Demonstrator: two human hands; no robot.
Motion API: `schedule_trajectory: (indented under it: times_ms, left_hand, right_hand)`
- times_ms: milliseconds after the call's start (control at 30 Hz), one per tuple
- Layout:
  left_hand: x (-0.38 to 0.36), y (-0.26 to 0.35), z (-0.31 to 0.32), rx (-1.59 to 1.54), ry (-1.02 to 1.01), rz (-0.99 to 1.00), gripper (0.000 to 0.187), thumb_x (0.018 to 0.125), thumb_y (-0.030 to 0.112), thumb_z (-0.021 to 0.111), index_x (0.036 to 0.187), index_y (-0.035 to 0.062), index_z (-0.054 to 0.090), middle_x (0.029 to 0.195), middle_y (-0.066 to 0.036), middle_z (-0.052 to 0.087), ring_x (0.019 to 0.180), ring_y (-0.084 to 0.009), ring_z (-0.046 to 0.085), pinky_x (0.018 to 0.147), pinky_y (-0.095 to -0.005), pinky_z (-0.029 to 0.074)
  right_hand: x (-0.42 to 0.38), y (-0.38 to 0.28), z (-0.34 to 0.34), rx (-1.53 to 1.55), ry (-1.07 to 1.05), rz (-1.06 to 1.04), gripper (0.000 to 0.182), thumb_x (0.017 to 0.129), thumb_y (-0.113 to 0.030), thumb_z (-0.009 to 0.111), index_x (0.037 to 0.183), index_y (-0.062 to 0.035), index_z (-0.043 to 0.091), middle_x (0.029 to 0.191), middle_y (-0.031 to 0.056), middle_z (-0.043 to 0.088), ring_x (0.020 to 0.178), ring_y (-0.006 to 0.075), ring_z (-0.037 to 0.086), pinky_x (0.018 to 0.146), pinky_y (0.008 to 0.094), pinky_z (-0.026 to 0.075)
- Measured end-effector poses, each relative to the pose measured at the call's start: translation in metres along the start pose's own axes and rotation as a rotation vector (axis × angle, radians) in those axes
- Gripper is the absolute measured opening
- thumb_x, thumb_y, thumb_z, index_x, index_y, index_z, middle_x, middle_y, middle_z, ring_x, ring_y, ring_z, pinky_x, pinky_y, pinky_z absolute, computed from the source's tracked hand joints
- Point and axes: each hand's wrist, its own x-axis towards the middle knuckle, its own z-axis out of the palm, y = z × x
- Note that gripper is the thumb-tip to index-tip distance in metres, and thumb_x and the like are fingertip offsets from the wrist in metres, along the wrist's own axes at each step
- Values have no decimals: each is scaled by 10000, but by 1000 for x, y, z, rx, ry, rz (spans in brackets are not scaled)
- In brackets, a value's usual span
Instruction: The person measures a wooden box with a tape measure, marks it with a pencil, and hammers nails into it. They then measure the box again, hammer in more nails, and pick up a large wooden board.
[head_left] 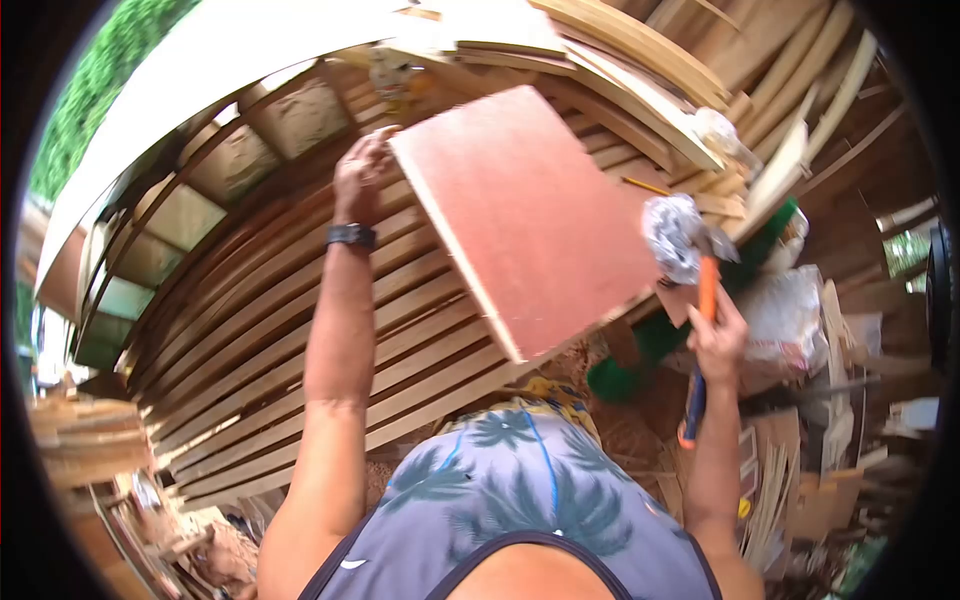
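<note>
Your right hand (720,343) wraps its fingers around the hammer (708,288), while your left hand's (364,168) grip at the reddish board (530,222) is unclear.

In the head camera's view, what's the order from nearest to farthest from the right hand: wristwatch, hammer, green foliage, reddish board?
1. Hammer: gripped in the right hand.
2. Reddish board: left of that hand.
3. Wristwatch: left of the board.
4. Green foliage: upper-left background.

The left arm (340,350) stretches forward, nearly straight, beside the red board (520,220) — the left hand (362,168) at its upper-left corner, fingers bent. The right forearm (712,450) also points forward, the right hand (722,342) — curled into a grip — off the board's right side.
</note>
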Motion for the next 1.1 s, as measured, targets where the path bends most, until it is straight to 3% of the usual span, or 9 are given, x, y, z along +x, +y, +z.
schedule_trajectory:
  times_ms: [100,133,267,567,700,833,933,1000,1100]
  left_hand:
    - [-5,5,12,77,46,-8,353,1071,240,519,1221,-33,684,1181,-107,704,1101,-165,653,983,-313,514]
    - [-5,1,6,208,-63,149,345,1065,214,521,1236,-48,668,1199,-107,696,1103,-175,656,999,-333,524]
    - [-3,4,3,-13,-4,-67,363,1071,222,532,1277,-60,630,1202,-128,705,1117,-198,663,981,-336,520]
    - [2,14,29,211,135,-108,304,1043,200,515,1113,-53,668,1034,-79,716,946,-130,661,894,-288,524]
    - [7,-6,6,189,159,-130,323,1041,202,521,1153,-64,666,1063,-82,709,972,-138,657,923,-297,523]
    - [1,-10,25,204,449,-56,375,1045,214,510,1246,-71,650,1135,-83,697,1028,-167,658,1006,-313,500]
    - [2,-3,21,-48,334,-153,337,1026,221,541,1186,-42,677,1111,-67,701,1042,-149,644,991,-317,491]
    - [9,6,16,43,151,-287,266,998,223,583,1096,5,700,1032,-20,697,964,-116,630,902,-305,493]
    - [32,24,-3,188,-161,-471,195,968,214,619,1023,47,704,939,26,677,859,-94,604,807,-289,475]
  right_hand:
    - [47,13,8,-175,61,-172,502,810,-58,686,1309,-10,659,873,131,732,646,157,675,631,322,552]
    - [62,8,9,-247,14,-174,505,800,-69,670,1303,-21,663,866,168,729,682,196,705,657,343,560]
    - [118,20,14,-443,-134,-266,505,774,-133,636,1272,-60,679,998,235,720,877,392,714,813,402,580]
    - [182,77,56,-491,-427,-215,481,792,-141,610,1266,-107,688,1059,214,725,970,405,699,859,464,564]
    - [184,95,64,-552,-438,-207,512,775,-152,625,1283,-121,678,996,235,717,918,427,692,823,498,565]
    - [184,104,63,-618,-455,-229,493,781,-162,625,1269,-109,670,980,228,713,895,414,700,799,508,568]
    - [194,92,64,-718,-553,-259,472,785,-153,626,1250,-87,671,986,225,717,892,401,706,801,511,570]
    - [212,74,64,-1070,-849,-147,425,791,-130,622,1205,-48,668,989,219,724,881,394,713,808,516,569]
    - [251,62,62,-828,-577,-275,361,802,-113,609,1149,-32,670,1013,204,717,935,393,700,836,512,559]
